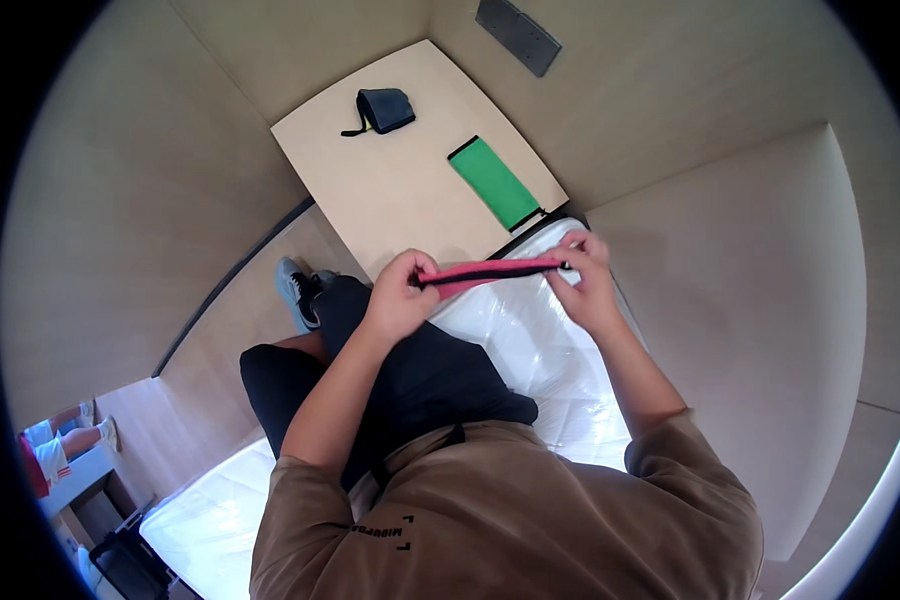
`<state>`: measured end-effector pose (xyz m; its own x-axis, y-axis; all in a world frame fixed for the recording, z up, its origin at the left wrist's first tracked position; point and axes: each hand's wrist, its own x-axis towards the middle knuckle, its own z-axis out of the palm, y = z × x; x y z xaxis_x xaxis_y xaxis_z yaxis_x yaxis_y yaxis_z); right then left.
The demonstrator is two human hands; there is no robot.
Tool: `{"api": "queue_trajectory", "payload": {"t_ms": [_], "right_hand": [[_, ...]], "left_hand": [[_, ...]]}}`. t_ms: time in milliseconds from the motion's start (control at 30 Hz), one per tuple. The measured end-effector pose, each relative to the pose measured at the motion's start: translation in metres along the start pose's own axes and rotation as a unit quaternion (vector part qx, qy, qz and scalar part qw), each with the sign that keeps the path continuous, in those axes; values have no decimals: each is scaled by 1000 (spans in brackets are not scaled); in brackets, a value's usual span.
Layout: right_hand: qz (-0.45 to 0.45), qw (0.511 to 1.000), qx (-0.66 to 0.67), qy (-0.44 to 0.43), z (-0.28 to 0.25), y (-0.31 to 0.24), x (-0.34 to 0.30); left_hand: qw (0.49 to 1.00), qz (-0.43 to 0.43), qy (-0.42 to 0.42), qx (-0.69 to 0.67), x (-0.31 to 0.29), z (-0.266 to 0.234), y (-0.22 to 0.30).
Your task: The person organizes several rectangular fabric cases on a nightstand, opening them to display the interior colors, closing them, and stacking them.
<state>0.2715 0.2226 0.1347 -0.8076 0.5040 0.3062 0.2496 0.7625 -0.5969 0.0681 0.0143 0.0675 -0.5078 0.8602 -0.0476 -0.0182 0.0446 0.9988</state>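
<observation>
The left hand (401, 298) and right hand (586, 283) pinched opposite ends of a pink pouch (492, 270), fingers closed on it, holding it between them near the counter (395, 190), where a green pouch (495, 183) lay.

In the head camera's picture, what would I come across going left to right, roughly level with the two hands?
Light grey shoe → person's left hand → long pink fabric piece with a black band → person's right hand → smooth beige panel.
</observation>
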Motion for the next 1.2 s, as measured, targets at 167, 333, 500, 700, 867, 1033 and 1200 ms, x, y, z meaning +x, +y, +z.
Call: {"api": "queue_trajectory", "payload": {"t_ms": [167,333,500,700,867,1033,1200], "right_hand": [[48,996,-76,7,6,-7,33],[-6,997,-59,53,35,-3,31],[215,845,487,-50,62,-8,11],[395,595,689,-124,45,-42,3],[395,470,754,-232,47,-43,-5],[409,466,728,-293,47,-45,-14],[451,622,604,-211,62,-38,-29]], "left_hand": [[907,266,-45,323,-39,43,72],[923,251,-47,289,-54,72,80],[912,284,-83,285,-61,89,76],[911,284,-89,286,-67,87,79],[948,140,180,223,-56,75,70],[945,-266,-4,-190,-24,38,69],[963,-173,83,-191,-28,41,60]]}}
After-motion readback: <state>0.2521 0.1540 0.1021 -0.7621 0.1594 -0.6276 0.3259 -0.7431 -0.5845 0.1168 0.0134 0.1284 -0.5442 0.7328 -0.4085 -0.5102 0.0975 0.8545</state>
